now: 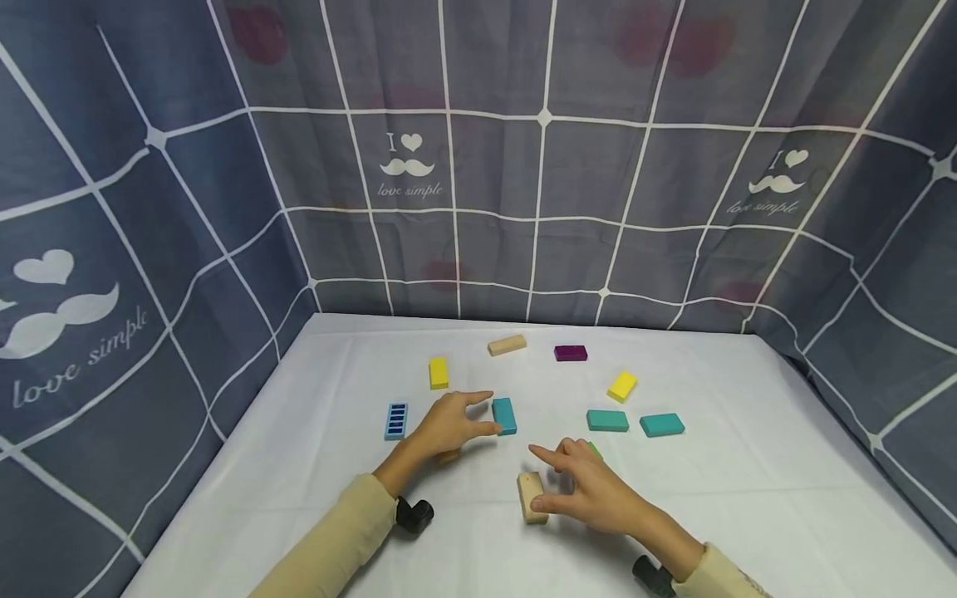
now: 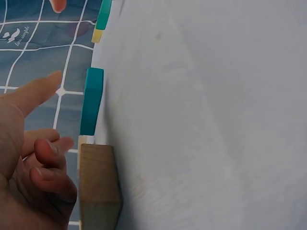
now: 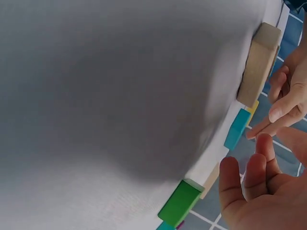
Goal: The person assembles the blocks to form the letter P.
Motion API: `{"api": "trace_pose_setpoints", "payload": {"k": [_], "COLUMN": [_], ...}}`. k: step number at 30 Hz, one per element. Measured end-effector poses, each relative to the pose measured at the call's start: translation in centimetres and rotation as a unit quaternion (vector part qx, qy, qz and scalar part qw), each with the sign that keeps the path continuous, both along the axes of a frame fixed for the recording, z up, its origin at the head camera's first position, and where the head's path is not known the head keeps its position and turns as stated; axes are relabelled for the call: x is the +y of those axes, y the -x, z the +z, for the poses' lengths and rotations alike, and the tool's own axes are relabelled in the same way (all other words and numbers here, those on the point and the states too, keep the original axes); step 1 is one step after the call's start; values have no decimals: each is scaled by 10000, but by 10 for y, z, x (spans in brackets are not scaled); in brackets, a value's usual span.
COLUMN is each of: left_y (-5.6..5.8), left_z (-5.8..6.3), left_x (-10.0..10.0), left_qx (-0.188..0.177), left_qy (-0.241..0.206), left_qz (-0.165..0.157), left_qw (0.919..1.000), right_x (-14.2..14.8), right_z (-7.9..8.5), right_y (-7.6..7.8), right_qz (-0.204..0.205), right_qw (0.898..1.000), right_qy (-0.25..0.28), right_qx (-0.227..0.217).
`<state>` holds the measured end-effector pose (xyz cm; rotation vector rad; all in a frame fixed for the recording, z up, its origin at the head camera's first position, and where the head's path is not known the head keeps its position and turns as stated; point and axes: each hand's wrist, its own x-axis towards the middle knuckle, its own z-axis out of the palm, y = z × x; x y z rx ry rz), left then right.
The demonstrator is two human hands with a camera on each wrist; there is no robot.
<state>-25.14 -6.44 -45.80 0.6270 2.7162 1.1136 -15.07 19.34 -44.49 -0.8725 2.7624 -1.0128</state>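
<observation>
Left hand [image 1: 452,423] and right hand [image 1: 586,484] above a white-clothed surface [image 1: 748,498]
The left index finger and thumb are spread beside a blue block [image 1: 504,416]; the right thumb overlaps a pale wooden block [image 1: 529,488]. Two teal blocks [image 1: 607,421] lie to the right, a purple block [image 1: 571,353] farther back, before a grey-blue checked curtain [image 1: 493,249].

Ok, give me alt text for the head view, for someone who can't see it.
A person's left hand hovers beside a blue block and their right hand by a wooden block, over a white cloth. Farther back lie two yellow blocks and a purple block. Two teal blocks lie right, and a dark gridded curtain hangs behind.
</observation>
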Motion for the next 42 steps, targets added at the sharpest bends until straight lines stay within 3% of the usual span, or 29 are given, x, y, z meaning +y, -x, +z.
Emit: {"api": "trace_pose_setpoints", "payload": {"k": [11, 23, 34, 42], "left_y": [5, 9, 8, 1], "left_z": [-3, -8, -7, -4], "left_x": [3, 9, 12, 18], "left_qx": [-61, -42, 43, -21], "left_qy": [97, 212, 490, 700], "left_qz": [-3, -131, -167, -541], "left_qw": [9999, 9997, 9986, 9961], "right_x": [0, 2, 3, 1], "right_z": [-9, -10, -10, -13], "right_y": [0, 3, 2, 2], "right_qz": [189, 214, 216, 104], "right_qw": [9979, 9965, 9975, 9985], "right_qy": [-96, -411, -426, -494], "right_qx": [-610, -693, -514, -228]}}
